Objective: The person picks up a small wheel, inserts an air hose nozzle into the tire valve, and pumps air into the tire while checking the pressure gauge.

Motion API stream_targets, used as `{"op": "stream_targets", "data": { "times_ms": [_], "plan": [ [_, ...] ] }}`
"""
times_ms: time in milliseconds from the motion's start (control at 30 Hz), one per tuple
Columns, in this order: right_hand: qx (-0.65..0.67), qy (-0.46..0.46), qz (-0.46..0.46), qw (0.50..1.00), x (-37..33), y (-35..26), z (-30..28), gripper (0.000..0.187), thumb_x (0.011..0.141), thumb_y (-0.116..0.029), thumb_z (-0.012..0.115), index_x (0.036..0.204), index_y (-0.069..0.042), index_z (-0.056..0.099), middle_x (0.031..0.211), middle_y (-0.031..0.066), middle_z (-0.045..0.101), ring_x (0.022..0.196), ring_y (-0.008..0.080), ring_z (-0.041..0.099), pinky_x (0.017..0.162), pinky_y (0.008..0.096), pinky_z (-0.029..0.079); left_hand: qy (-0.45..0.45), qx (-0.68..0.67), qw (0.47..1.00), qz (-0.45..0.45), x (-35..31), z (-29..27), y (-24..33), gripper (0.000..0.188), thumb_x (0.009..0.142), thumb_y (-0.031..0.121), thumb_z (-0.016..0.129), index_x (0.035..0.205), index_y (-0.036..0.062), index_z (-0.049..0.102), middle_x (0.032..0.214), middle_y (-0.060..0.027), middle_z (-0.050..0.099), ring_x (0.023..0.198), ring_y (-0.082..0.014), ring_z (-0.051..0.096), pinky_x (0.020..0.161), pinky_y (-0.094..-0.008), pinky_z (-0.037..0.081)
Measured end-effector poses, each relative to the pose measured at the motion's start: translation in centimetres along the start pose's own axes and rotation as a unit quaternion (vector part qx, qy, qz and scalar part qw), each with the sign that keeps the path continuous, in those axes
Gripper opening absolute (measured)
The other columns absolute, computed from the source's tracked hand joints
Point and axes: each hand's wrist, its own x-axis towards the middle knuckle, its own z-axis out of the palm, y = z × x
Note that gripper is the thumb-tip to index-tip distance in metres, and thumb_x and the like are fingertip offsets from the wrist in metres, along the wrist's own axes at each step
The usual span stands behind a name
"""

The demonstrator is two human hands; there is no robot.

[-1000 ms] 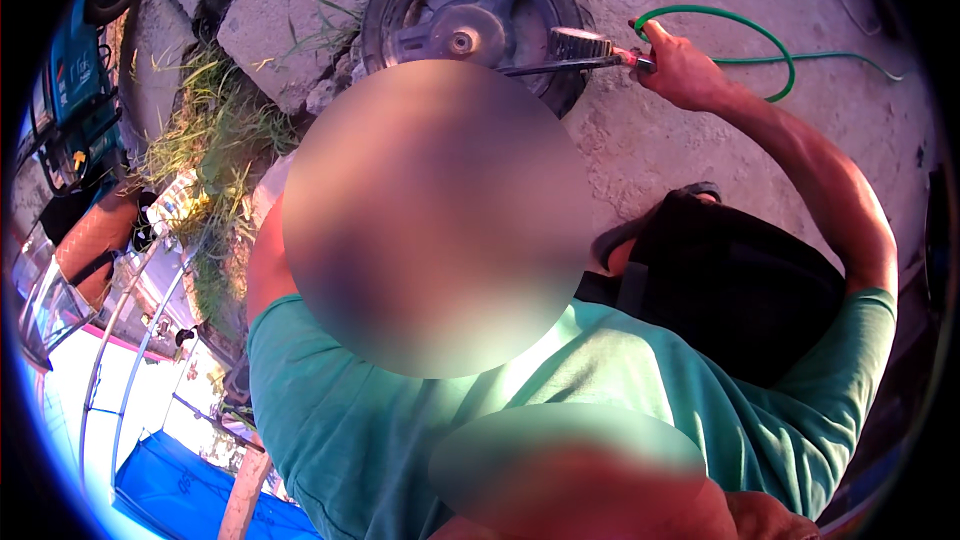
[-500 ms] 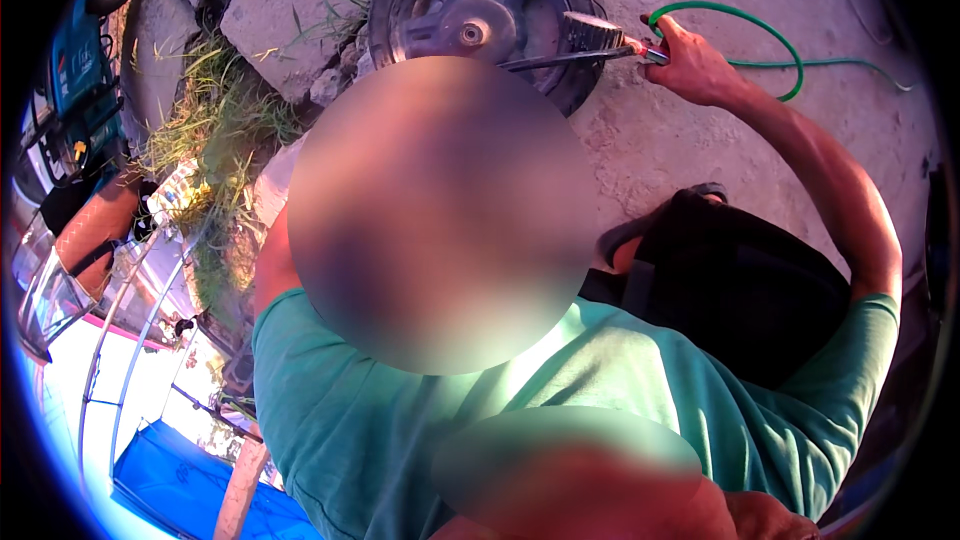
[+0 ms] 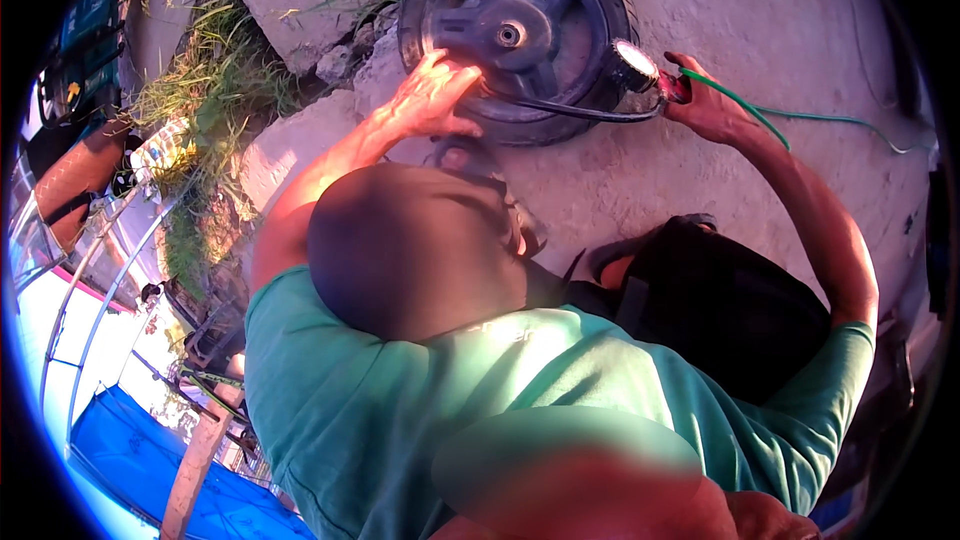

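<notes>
A black scooter wheel (image 3: 552,52) with its tyre lies flat on the concrete before me. My left hand (image 3: 428,98) is at its near left edge, fingers apart over the rim and thumb on the tyre side; nothing is visibly gripped. My right hand (image 3: 708,108) is closed round a tyre inflator (image 3: 676,89) with a red body, right of the wheel. A round gauge (image 3: 635,62) tops it, its pale dial showing. The inflator's black hose (image 3: 590,113) crosses the tyre towards my left fingertips, where its end is hidden. A green air hose (image 3: 745,105) trails from my right hand.
My bent left knee (image 3: 410,255) and my right leg in black cloth (image 3: 720,305) are close below the wheel. Broken concrete slabs (image 3: 310,5) and grass (image 3: 205,70) lie left. Farther left are a teal machine (image 3: 85,30) and a blue tarpaulin (image 3: 130,450).
My left hand, hidden before, now shows on the wheel's rim. The gauge has turned so its dial shows. In view, the wheel sits farther right and the inflator lower.
</notes>
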Motion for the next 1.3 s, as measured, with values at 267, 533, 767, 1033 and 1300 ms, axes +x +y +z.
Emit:
{"op": "stream_targets", "data": {
  "times_ms": [267,533,767,1033,1300],
  "plan": [
    [-0.038,0.079,-0.024,0.996,0.1,-0.9,-3.1,0.087,0.084,-0.033,0.079,0.157,-0.002,0.045,0.117,0.0201,0.072,0.107,0.0278,0.072,0.1,0.041,0.053,0.011,0.001,1.0,0.013,0.6,0.5,1.7,0.109,0.056,0.045,0.101,0.141,-0.0004,0.052,0.12,-0.0159,0.068,0.114,-0.0364,0.063,0.108,-0.0506,0.042],
    [0.051,0.165,-0.011,0.985,-0.2,1.8,-6.5,0.079,0.093,-0.028,0.079,0.16,-0.005,0.044,0.097,0.0065,0.067,0.092,0.0151,0.065,0.09,0.0323,0.053,0.106,-0.113,0.974,-0.163,8.4,7.8,11.4,0.081,0.071,0.056,0.091,0.126,0.0042,0.062,0.104,-0.0183,0.074,0.099,-0.0412,0.07,0.09,-0.0495,0.05],
    [0.151,0.198,0.027,0.968,-2.2,4.4,-6.6,0.083,0.09,-0.037,0.077,0.158,-0.002,0.045,0.103,0.011,0.069,0.091,0.019,0.065,0.087,0.0352,0.051,0.107,-0.166,0.967,-0.164,13.3,4.8,12.3,0.055,0.087,0.054,0.079,0.114,0.0064,0.07,0.1,-0.0198,0.077,0.096,-0.0425,0.074,0.081,-0.0521,0.057],
    [0.245,0.124,0.116,0.955,-5.0,3.9,-4.0,0.085,0.088,-0.034,0.08,0.158,-0.002,0.045,0.104,0.0076,0.069,0.087,0.0145,0.066,0.08,0.0315,0.053,0.193,-0.124,0.966,-0.121,12.3,4.1,12.2,0.034,0.088,0.039,0.082,0.102,0.009,0.075,0.092,-0.0126,0.077,0.084,-0.0357,0.075,0.074,-0.0437,0.059],
    [0.434,-0.085,0.084,0.893,-6.7,1.0,0.1,0.044,0.092,-0.025,0.075,0.127,-0.006,0.056,0.1,0.0043,0.064,0.089,0.0141,0.065,0.08,0.0315,0.052,0.142,-0.268,0.942,-0.142,12.2,4.7,10.5,0.031,0.093,0.028,0.078,0.115,0.0062,0.073,0.099,-0.0134,0.079,0.09,-0.0281,0.078,0.082,-0.0374,0.06]
  ]
}}
